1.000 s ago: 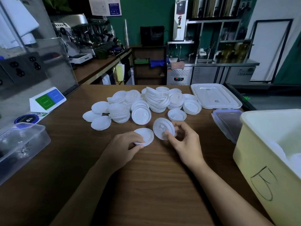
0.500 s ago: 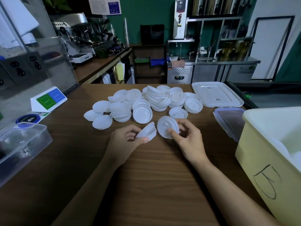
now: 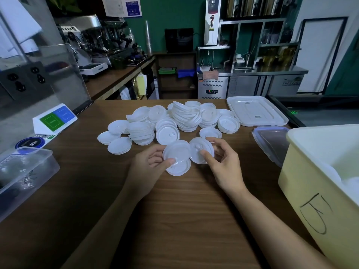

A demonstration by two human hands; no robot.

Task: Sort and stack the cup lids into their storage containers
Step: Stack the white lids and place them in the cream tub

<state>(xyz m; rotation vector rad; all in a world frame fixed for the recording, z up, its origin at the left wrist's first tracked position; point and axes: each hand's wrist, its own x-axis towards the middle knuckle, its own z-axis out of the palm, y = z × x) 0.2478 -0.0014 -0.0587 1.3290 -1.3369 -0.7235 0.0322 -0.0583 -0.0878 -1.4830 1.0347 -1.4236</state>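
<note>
1. Since the earlier frame, the left hand (image 3: 147,166) has turned its two flat white plastic cup lids (image 3: 177,154) up to face the camera, and their edge now overlaps the lid held on the right.
2. That left hand grips the pair just above the brown wooden desk (image 3: 184,220), thumb pressed on the upper face, fingers behind.
3. The right hand (image 3: 225,164) pinches a white cup lid with a square sip tab (image 3: 200,150), tilted upright, between thumb and fingers.
4. A pale yellow plastic bin (image 3: 310,191) with a black handwritten mark stands at the desk's right; a clear plastic box (image 3: 29,171) sits at the left.
5. Beyond the hands, a loose pile of white cup lids (image 3: 171,123) spreads across the desk, some stacked.
6. Farther right lie a clear purple-rimmed container lid (image 3: 272,140) and, behind it, a white rectangular plastic lid (image 3: 256,111).
</note>
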